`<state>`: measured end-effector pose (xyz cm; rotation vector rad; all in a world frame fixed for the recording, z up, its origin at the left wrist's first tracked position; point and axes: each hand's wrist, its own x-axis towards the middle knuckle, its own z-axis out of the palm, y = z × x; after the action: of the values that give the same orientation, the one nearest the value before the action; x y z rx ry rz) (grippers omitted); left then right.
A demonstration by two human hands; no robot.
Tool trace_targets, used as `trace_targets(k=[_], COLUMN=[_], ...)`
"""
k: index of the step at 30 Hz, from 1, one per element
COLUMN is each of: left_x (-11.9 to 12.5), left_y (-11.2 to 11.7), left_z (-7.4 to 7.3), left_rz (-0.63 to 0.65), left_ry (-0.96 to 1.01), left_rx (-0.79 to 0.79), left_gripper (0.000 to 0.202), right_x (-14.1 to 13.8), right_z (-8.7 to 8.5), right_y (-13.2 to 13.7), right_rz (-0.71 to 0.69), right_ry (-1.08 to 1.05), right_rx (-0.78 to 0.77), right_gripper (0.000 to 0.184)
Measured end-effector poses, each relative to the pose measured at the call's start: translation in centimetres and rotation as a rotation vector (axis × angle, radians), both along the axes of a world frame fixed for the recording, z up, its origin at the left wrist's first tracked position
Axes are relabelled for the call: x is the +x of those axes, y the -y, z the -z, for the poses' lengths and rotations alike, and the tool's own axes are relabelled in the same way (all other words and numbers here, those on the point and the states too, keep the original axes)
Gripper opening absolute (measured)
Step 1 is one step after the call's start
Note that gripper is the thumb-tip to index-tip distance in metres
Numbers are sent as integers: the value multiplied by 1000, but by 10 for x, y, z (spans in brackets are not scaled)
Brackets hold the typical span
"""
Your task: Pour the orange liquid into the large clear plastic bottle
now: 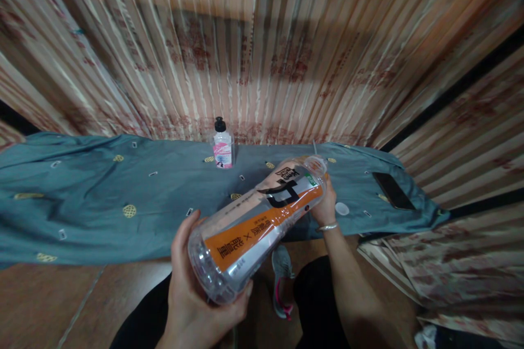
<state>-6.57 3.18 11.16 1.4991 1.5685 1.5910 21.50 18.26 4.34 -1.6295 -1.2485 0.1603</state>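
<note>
A large clear plastic bottle (pixel 262 223) with an orange, white and silver label lies tilted across the middle of the view. Its mouth points away to the right, and its base is close to me. My left hand (pixel 200 294) wraps around the base end, thumb on the near side. My right hand (pixel 327 202) holds the bottle near its shoulder; most of its fingers are hidden behind the plastic. The open neck (pixel 316 164) shows no cap. Just right of my right hand, a round white cap (pixel 341 209) lies on the cloth.
A small bottle (pixel 223 150) with a black top and pink label stands at the back of the blue-green cloth (pixel 90 185). A dark phone (pixel 393 191) lies at the right. Striped, printed curtains (pixel 254 54) hang behind and at the sides.
</note>
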Motion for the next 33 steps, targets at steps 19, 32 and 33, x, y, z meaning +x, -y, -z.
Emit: trace_targets(k=[19,32,33], left_x=[2,5,5], left_y=[-1,0,0], left_z=[1,-6,-6], left_rz=[-14,-8,-9], left_ry=[36,-26,-30], left_rx=[-5,36,34], left_gripper=[97,95,94], right_x=[-1,0,0], right_z=[-1,1,1], right_y=[0,-1,-1], right_rz=[9,-18,-18], right_ry=[-2,-23,-26], right_rx=[-6,17,19], right_gripper=[60,53,52])
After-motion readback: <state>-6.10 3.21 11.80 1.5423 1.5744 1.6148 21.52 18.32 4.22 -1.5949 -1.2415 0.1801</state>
